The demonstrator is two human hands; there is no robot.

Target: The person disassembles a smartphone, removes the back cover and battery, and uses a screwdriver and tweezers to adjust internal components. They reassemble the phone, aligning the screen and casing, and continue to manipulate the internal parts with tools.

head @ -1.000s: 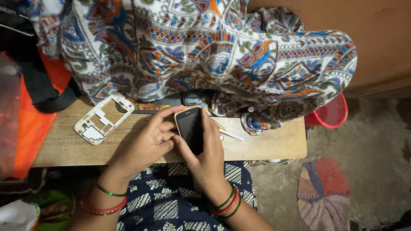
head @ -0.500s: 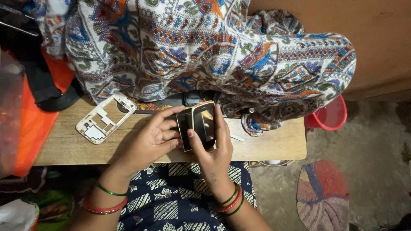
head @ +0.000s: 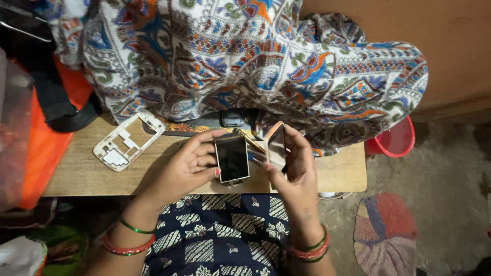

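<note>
My left hand (head: 186,163) holds a small phone body with a dark screen (head: 232,159) above the wooden table (head: 82,176). My right hand (head: 292,168) grips a separate thin phone cover with a tan rim (head: 276,146), tilted on edge just right of the screen part. The two pieces are apart, a small gap between them. Thin tools lie on the table under the hands, partly hidden.
A white phone frame (head: 128,141) lies on the table's left. A patterned cloth (head: 266,66) covers the back of the table, with a small dark phone (head: 232,118) at its edge. A red tub (head: 396,140) stands on the floor at right, an orange bag (head: 43,148) at left.
The phone was one piece in both hands a second ago. The cover has come off, and my right hand has drawn it to the right of the screen part.
</note>
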